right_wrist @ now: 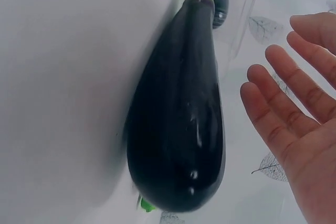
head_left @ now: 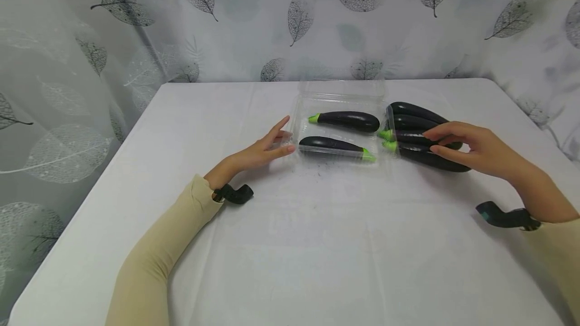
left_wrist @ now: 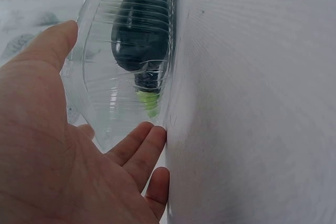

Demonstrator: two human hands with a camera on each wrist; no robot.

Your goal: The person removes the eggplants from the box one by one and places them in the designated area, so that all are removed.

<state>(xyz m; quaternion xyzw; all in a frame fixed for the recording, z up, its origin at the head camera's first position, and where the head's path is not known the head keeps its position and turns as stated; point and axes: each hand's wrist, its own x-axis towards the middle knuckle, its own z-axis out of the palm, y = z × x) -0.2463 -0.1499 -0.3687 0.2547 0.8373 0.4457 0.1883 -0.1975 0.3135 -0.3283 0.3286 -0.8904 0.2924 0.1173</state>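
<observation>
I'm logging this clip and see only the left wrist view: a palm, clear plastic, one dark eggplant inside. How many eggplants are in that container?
Observer: Two eggplants lie in the clear plastic tray: a far one and a near one, their green stems pointing opposite ways.
Operator: Are there more outside it?
Observer: Yes, a pile of eggplants sits on the white table just right of the tray.
Operator: Where is the other hand?
Observer: The right hand hovers open over that pile; in the right wrist view no finger curls round an eggplant.
Operator: And the left?
Observer: The left hand is open, fingertips at the tray's left edge.
</observation>
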